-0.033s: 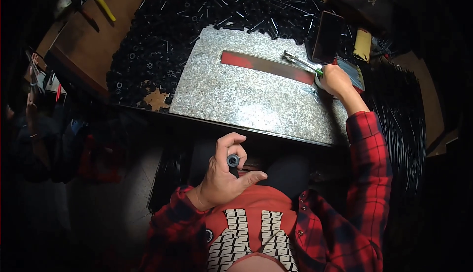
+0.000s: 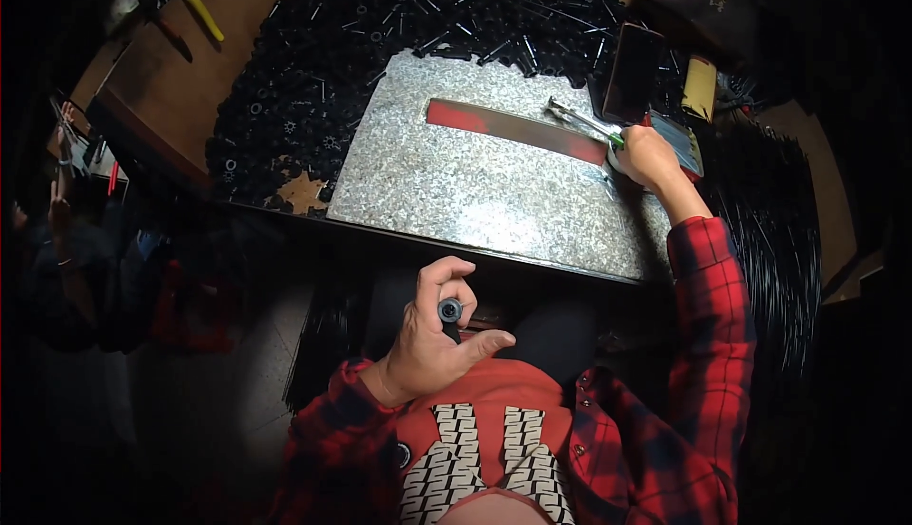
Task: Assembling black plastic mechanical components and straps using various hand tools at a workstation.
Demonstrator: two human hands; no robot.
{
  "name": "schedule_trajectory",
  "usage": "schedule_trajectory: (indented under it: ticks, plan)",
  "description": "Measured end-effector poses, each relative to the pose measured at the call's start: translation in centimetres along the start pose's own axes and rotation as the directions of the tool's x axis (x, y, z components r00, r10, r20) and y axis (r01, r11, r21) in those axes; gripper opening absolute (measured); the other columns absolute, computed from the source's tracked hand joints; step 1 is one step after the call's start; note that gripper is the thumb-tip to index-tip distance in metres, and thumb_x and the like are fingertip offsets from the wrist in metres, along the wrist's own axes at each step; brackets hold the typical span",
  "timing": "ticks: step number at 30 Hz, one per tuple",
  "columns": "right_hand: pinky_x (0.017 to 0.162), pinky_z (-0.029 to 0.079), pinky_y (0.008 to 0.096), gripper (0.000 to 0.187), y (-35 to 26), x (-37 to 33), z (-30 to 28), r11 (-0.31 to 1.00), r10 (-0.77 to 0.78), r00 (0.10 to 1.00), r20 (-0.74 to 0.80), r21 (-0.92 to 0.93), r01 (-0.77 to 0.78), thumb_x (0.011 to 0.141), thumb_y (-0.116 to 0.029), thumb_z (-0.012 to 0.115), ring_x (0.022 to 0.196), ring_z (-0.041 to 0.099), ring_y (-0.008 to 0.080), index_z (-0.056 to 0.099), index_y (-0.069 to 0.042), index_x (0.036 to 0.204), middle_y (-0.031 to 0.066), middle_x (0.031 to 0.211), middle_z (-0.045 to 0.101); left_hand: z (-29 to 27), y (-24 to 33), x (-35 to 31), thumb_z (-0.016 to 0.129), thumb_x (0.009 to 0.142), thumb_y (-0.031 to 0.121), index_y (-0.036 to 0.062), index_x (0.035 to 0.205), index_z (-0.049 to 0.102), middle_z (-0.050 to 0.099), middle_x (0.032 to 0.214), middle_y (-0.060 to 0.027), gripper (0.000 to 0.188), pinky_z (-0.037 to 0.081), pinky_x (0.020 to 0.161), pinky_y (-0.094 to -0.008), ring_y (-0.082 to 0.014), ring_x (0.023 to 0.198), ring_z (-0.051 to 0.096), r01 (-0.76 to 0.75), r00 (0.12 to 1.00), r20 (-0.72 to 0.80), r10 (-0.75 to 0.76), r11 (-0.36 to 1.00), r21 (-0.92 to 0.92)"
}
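Observation:
Over my lap, my left hand (image 2: 432, 340) curls its fingers round a dark cylindrical part (image 2: 450, 310). The part's round, hollow-looking end faces up, and my thumb is held away from it. At the right side of a speckled grey slab (image 2: 475, 197), my right hand (image 2: 651, 156) grips a slim metal tool (image 2: 584, 121) with green at its handle. I cannot make out its exact kind. The tool's silver head reaches left over a long flat strip (image 2: 513, 131), reddish at both ends and grey-brown in the middle.
A heap of small black parts (image 2: 313, 69) rings the slab's left and far sides. A dark phone-like slab (image 2: 634, 74) and a yellow box (image 2: 700, 86) lie at the far right. Thin black rods (image 2: 769, 230) lie right. Yellow-handled pliers (image 2: 202, 18) are far left. Another person's hand (image 2: 62, 207) shows left.

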State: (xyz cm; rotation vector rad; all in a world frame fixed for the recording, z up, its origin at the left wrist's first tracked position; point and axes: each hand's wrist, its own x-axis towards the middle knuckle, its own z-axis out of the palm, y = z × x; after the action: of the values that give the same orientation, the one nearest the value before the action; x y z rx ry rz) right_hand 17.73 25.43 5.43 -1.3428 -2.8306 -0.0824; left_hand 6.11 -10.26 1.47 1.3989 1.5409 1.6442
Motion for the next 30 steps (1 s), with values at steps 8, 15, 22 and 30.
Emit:
schedule_trajectory:
  ticks: [8, 15, 22, 30]
  plan:
    - [0.082, 0.050, 0.0447, 0.023, -0.1, -0.5, -0.5, 0.994, 0.064, 0.995, -0.077, 0.095, -0.057, 0.076, -0.015, 0.056, 0.090, 0.063, 0.0397, 0.068, 0.000, 0.090, 0.0242, 0.091, 0.066, 0.1, 0.4, 0.4, 0.082, 0.074, 0.019, 0.0019, 0.123, 0.032, 0.041, 0.070, 0.0008, 0.072, 0.035, 0.062, -0.0202, -0.0066, 0.064, 0.039, 0.021, 1.000, 0.010, -0.021, 1.000, -0.006]
    - [0.078, 0.049, 0.0459, 0.020, 0.8, -1.0, -0.3, 0.982, 0.065, 0.968, -0.243, 0.185, -0.020, 0.076, -0.010, 0.056, 0.087, 0.062, 0.0413, 0.066, -0.001, 0.090, 0.0243, 0.088, 0.065, 0.3, 0.6, 0.3, 0.081, 0.075, 0.020, 0.0019, 0.123, 0.033, 0.041, 0.070, 0.0006, 0.071, 0.035, 0.062, -0.0202, -0.0069, 0.064, 0.039, 0.012, 1.000, -0.006, -0.012, 1.000, 0.021]
    - [0.054, 0.037, 0.0247, 0.015, -5.1, -7.7, -1.3, 0.350, -0.163, 0.985, -0.047, 0.931, 0.102, 0.090, -0.017, 0.058, 0.060, 0.046, 0.0061, 0.059, -0.003, 0.084, -0.0031, 0.064, 0.049, 0.6, 0.4, 0.3, 0.081, 0.075, 0.021, 0.0012, 0.124, 0.032, 0.041, 0.069, 0.0007, 0.072, 0.035, 0.062, -0.0200, -0.0071, 0.064, 0.039, 0.049, 0.999, -0.011, -0.049, 0.997, 0.060]
    - [0.061, 0.042, 0.0249, 0.017, -10.5, -15.1, -0.3, -0.075, -0.440, 0.897, 0.045, 0.993, -0.087, 0.093, -0.017, 0.056, 0.064, 0.050, 0.0092, 0.057, 0.000, 0.092, 0.0022, 0.072, 0.054, 1.0, 1.2, 1.0, 0.081, 0.074, 0.024, -0.0004, 0.130, 0.035, 0.043, 0.069, 0.0008, 0.077, 0.035, 0.061, -0.0198, -0.0068, 0.063, 0.040, 0.041, 0.998, 0.043, -0.044, 0.997, 0.066]
